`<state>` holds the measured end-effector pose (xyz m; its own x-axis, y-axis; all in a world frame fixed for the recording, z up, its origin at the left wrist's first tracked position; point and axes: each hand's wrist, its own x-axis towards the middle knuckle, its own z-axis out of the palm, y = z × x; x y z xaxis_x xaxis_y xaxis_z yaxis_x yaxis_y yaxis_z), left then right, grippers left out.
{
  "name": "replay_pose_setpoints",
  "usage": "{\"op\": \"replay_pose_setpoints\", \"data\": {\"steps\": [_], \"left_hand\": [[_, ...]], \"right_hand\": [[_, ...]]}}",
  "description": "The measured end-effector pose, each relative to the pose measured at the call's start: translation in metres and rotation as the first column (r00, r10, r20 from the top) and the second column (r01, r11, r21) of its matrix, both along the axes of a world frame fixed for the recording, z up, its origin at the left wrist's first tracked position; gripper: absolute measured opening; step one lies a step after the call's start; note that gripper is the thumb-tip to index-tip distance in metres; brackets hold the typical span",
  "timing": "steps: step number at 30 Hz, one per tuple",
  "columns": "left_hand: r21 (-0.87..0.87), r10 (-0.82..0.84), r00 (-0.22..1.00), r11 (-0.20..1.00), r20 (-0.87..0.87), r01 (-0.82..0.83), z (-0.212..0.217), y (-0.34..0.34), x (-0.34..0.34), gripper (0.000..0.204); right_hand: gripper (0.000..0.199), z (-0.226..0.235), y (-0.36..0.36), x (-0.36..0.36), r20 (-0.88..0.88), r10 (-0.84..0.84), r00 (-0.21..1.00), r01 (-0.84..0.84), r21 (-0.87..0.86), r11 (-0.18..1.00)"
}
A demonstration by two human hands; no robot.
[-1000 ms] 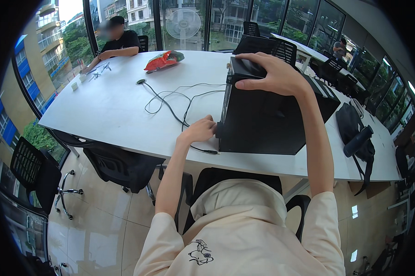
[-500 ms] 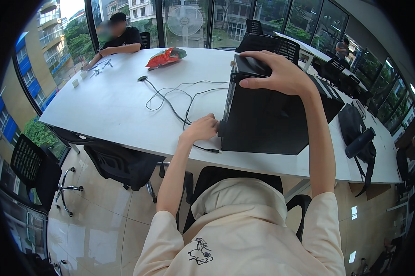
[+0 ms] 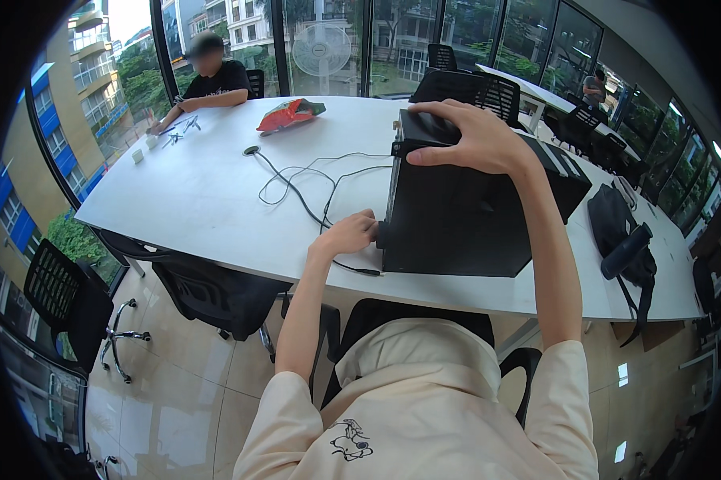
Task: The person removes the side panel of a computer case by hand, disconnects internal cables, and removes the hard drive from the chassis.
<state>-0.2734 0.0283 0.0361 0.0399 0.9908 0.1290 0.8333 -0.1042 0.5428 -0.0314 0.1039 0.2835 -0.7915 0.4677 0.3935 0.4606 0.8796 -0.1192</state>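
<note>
A black computer case [image 3: 464, 216] stands on the white table [image 3: 192, 200] right in front of me. My right hand [image 3: 468, 136] lies over its top front corner, fingers wrapped onto the edge. My left hand [image 3: 346, 234] presses against the lower left edge of the case, fingers curled at its bottom corner. A thin black cable [image 3: 296, 188] loops across the table and runs under my left hand toward the case.
A black bag [image 3: 620, 240] lies on the table to the right. A red packet [image 3: 290, 114] lies at the far side, near a seated person [image 3: 212, 76]. Black office chairs [image 3: 216, 296] stand by the table's near edge; a fan [image 3: 322, 50] stands by the windows.
Both hands stay on the case; the case and hands look almost unmoved, only the view has shifted slightly.
</note>
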Motion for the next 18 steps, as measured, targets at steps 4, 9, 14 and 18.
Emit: {"op": "replay_pose_setpoints", "data": {"steps": [4,9,14,18], "left_hand": [[-0.007,-0.075,0.992,0.997,0.098,0.076,0.0018,0.0008,-0.0031,0.036],[0.001,-0.04,0.999,0.999,0.001,0.04,0.0011,0.001,-0.0005,0.039],[-0.032,-0.069,0.984,0.997,0.163,0.075,0.0009,0.0023,-0.0012,0.037],[0.02,-0.083,0.996,0.996,0.023,0.083,-0.0023,0.0036,-0.0034,0.037]], "right_hand": [[0.105,0.001,-0.001,0.0007,0.007,-0.009,1.0,0.009,0.004,1.0],[0.105,0.0011,0.0008,0.0003,0.004,0.003,1.0,-0.003,-0.027,1.0],[0.104,-0.0013,0.0065,0.0009,-0.006,0.011,1.0,-0.011,-0.017,1.0],[0.104,0.0007,0.0033,-0.0008,-0.002,0.027,1.0,-0.027,-0.017,0.999]]}}
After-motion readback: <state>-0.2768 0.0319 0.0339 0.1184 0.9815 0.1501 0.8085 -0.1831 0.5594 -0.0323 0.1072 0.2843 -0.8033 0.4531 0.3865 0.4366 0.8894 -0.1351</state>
